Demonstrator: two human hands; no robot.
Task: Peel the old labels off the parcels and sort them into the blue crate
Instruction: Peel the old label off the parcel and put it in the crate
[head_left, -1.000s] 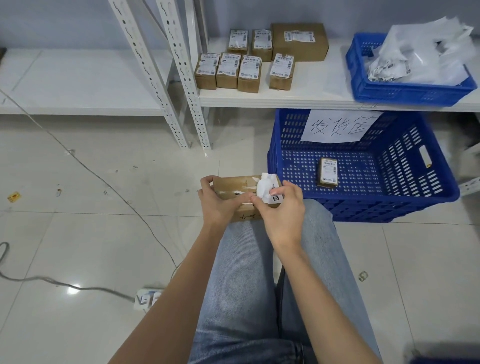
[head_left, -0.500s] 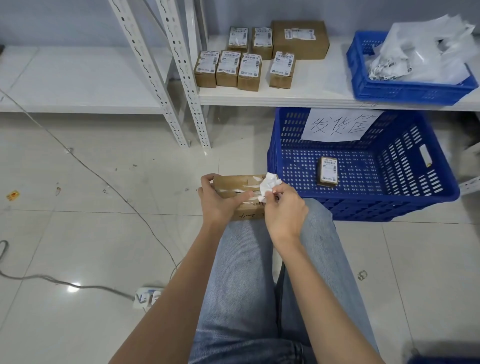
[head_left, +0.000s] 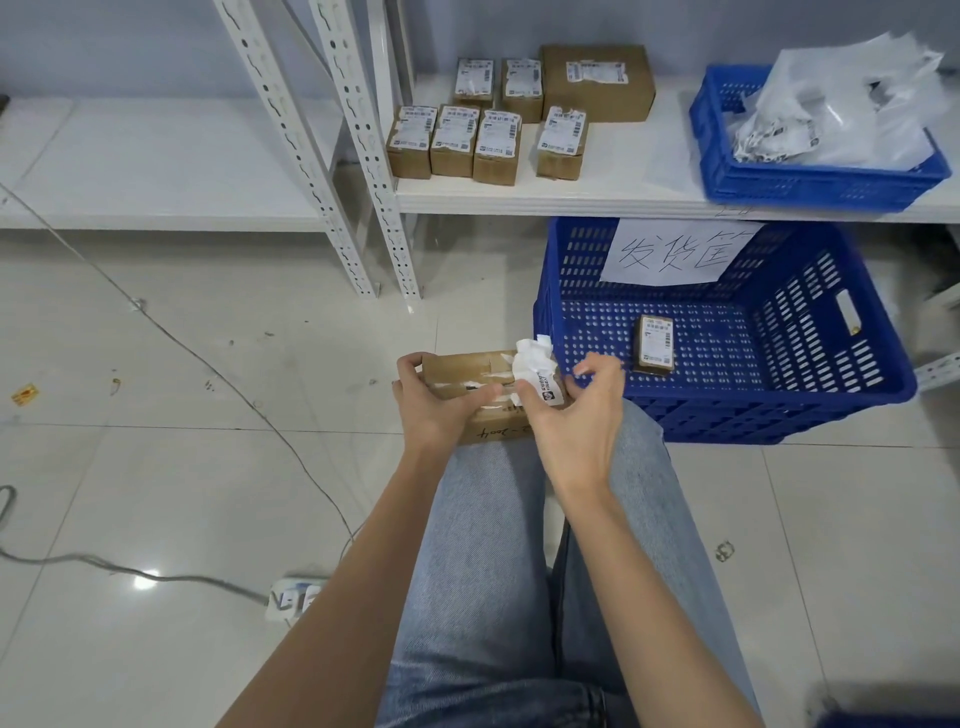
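Note:
A brown cardboard parcel (head_left: 470, 371) rests on my knees. My left hand (head_left: 436, 410) grips its left end, thumb laid across the top. A crumpled white label (head_left: 535, 371), half torn off, stands up at the parcel's right end. My right hand (head_left: 576, 415) pinches that label between thumb and fingers. White paper scraps remain on the parcel's top. The big blue crate (head_left: 779, 410) stands on the floor to the right, with one small labelled parcel (head_left: 654, 343) lying inside.
Several labelled parcels (head_left: 493, 137) and a larger box (head_left: 597, 83) sit on the white shelf (head_left: 623, 192). A smaller blue crate (head_left: 810, 176) holds white plastic bags. Metal shelf posts (head_left: 363, 156) stand left of it. A cable (head_left: 156, 322) and power strip (head_left: 291, 597) lie on the tiled floor.
My right hand has shifted its hold on the label and spread its fingers; the crumpled label stands a little further off the parcel. My left hand keeps its hold.

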